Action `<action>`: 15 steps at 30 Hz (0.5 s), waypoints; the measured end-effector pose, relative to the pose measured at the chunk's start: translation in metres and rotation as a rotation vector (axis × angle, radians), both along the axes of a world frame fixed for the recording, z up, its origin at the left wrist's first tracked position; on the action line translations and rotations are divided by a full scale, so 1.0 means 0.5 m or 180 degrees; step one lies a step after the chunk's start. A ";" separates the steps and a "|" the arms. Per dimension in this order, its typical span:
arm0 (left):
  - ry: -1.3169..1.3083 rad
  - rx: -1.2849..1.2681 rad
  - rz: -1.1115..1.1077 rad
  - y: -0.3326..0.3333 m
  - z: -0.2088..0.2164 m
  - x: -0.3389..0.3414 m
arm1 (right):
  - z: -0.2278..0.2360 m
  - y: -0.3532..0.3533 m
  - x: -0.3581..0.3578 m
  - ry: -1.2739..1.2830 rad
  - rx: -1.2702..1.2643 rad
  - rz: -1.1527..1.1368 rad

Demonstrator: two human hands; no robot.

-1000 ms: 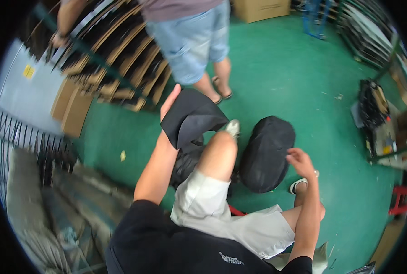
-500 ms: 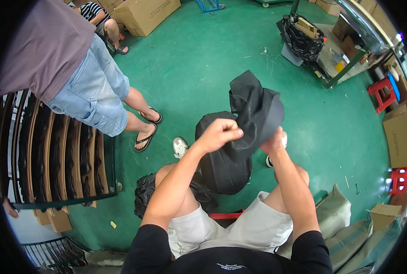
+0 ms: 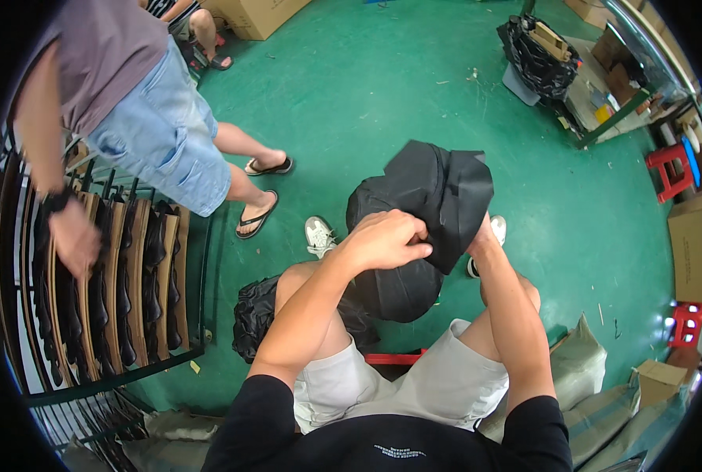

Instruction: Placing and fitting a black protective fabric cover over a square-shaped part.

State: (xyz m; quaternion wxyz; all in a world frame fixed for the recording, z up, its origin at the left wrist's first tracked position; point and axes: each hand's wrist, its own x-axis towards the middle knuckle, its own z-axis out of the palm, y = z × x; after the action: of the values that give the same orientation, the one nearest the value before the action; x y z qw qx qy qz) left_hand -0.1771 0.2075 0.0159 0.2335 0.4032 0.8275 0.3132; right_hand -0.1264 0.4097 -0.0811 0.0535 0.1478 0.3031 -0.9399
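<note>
A limp piece of black fabric (image 3: 437,189), folded and creased, is held up in front of me between my hands. My left hand (image 3: 390,238) is closed at its near left edge, fingers curled and thumb pressed in. On the other side my right hand (image 3: 483,236) grips it from beneath, most of its fingers hidden behind the cloth. Just below and behind the fabric stands a rounded black padded form (image 3: 398,293) with seams, between my knees; the cloth overlaps its upper part.
Left, a person in denim shorts (image 3: 166,149) stands by a rack of boards with black pieces (image 3: 123,283). Crumpled black plastic (image 3: 256,315) lies by my left knee. Far right are a lined bin (image 3: 524,86), a workbench (image 3: 603,118) and red stools (image 3: 670,169). Sacks (image 3: 579,358) lie lower right.
The fabric has come down closer to the black form, and its raised end has tipped over. My left hand moved slightly right. The standing person's arm has swung down toward the rack.
</note>
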 end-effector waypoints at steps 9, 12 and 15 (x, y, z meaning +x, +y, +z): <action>0.1457 0.4087 0.0359 -0.119 0.387 -0.069 | -0.027 0.048 -0.055 -0.0329 0.0092 -0.0127; 0.1711 0.3877 0.0433 -0.212 0.477 -0.161 | -0.025 0.016 -0.097 -0.0372 -0.0017 -0.0161; 0.1687 0.3944 0.0329 -0.268 0.479 -0.217 | -0.020 0.030 -0.132 -0.0166 -0.0272 -0.0146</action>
State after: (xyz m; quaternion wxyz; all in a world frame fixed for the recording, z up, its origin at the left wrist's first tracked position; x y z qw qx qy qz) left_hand -0.2858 0.0737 0.2556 -0.2669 0.4858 0.5426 0.6312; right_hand -0.1924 0.4247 -0.0911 0.0460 0.1766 0.2577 -0.9488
